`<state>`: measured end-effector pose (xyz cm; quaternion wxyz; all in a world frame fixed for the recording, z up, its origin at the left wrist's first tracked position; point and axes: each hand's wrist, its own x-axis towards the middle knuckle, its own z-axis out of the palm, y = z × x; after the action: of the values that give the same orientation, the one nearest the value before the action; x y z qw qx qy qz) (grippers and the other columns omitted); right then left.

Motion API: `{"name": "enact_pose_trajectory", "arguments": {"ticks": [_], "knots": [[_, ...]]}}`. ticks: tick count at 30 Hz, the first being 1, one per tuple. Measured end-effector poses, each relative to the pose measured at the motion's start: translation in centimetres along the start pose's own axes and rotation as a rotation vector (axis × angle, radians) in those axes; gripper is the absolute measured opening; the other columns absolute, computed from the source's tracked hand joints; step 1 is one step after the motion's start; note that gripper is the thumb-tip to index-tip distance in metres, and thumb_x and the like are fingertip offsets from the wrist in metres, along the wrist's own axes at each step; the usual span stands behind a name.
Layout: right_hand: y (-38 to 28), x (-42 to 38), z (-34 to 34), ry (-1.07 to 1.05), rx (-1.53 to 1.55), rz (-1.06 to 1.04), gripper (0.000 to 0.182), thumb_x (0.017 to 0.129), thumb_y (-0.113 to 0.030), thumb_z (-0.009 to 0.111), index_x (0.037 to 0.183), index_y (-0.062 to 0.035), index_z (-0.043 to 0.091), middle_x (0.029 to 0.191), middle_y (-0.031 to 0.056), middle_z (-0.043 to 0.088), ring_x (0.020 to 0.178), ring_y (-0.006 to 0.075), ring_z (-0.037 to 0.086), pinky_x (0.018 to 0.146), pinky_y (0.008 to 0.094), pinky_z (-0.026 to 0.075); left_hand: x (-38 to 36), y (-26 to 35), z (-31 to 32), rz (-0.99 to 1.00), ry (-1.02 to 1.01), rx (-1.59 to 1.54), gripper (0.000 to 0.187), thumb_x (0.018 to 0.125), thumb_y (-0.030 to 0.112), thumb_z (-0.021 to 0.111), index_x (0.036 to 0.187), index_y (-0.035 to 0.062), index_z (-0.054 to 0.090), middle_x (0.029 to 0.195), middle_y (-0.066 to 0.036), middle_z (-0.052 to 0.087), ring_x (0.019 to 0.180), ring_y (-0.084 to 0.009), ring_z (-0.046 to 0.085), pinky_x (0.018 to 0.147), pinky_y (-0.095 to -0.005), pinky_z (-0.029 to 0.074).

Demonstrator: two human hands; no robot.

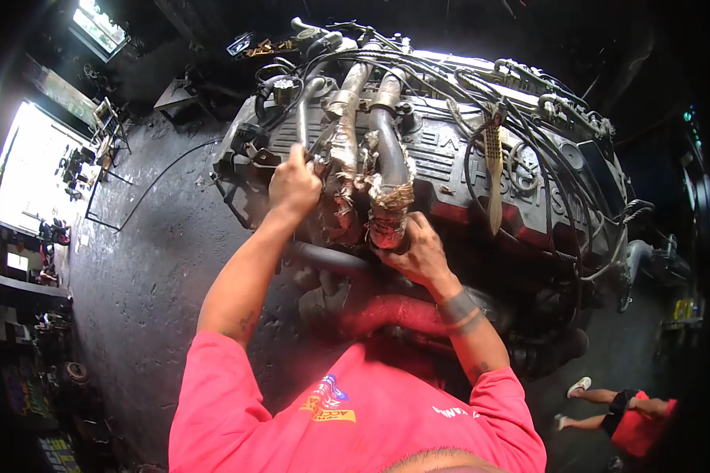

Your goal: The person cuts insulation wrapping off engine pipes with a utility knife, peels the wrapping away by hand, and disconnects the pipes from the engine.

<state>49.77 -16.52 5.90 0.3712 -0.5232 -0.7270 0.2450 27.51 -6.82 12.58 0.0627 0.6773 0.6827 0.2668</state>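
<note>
While bent over the engine (442,150), holding the left hand (296,185) and right hand (418,251) apart, one on each side of two upright pipes. With the left hand, curled closed beside the wrapped pipe (344,150), just below a thin pipe (302,118); impossible to tell what, if anything, is inside the fist. With the right hand, clasped around the lower end of the dark pipe (390,142), fingers beneath and thumb side against torn, frayed wrapping. Between the hands, ragged pale wrapping along the wrapped pipe, reddish toward the bottom. Below the right hand, a thick red-lit pipe (394,312) running crosswise. Up and to the right of the right hand, a brush (494,158) hanging bristles up, handle down, against the engine's ribbed, lettered cover (442,134). Above both hands, many dark cables (528,130) strewn over the engine. To the left of the left hand, dark, scuffed floor (150,260) with a thin black line (146,181) curving across. Far down to the right of the right hand, another person (643,418) in a red top, dark shorts and light shoes.
</note>
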Motion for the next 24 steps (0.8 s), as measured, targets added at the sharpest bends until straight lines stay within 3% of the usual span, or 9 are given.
{"name": "enact_pose_trajectory", "arguments": {"ticks": [3,11,19,24], "knots": [[-0.6,-0.2,-0.3,0.013,-0.066,-0.008,0.049,0.064,-0.033,0.076,0.099,-0.0018,0.06,0.095,0.0128,0.054,0.087,0.0309,0.058,0.076,0.0405,0.049,1.1,-0.3,-0.9,0.063,-0.032,0.094,0.019,0.083,0.012,0.052,0.1,0.0056,0.049,0.08,-0.025,0.062,0.078,-0.0445,0.06,0.07,-0.0528,0.046],[-0.4,0.0,-0.2,0.024,-0.02,-0.007,0.044,0.064,-0.034,0.076,0.093,-0.0051,0.062,0.092,0.0112,0.054,0.082,0.0291,0.058,0.073,0.0391,0.049,2.7,-2.6,-0.3,0.197,-0.026,-0.092,0.016,0.083,0.014,0.052,0.097,0.0055,0.05,0.079,-0.024,0.062,0.078,-0.0443,0.06,0.07,-0.0518,0.047],[-1.1,0.0,-0.1,0.059,-0.055,-0.038,0.04,0.063,-0.032,0.077,0.092,-0.0075,0.064,0.087,0.0096,0.055,0.08,0.0265,0.058,0.071,0.038,0.049,4.1,-0.1,-3.1,0.202,-0.178,0.21,0.022,0.083,0.018,0.053,0.098,0.0029,0.049,0.083,-0.025,0.064,0.081,-0.0407,0.063,0.073,-0.05,0.049],[-0.8,-0.2,-0.1,0.07,-0.053,-0.052,0.039,0.062,-0.033,0.077,0.091,-0.0084,0.064,0.087,0.0089,0.055,0.079,0.0261,0.057,0.071,0.0377,0.048,5.9,2.4,-6.4,0.321,-0.268,0.444,0.018,0.077,0.007,0.053,0.094,0.0032,0.053,0.087,-0.021,0.065,0.086,-0.0351,0.065,0.073,-0.043,0.053]]}}
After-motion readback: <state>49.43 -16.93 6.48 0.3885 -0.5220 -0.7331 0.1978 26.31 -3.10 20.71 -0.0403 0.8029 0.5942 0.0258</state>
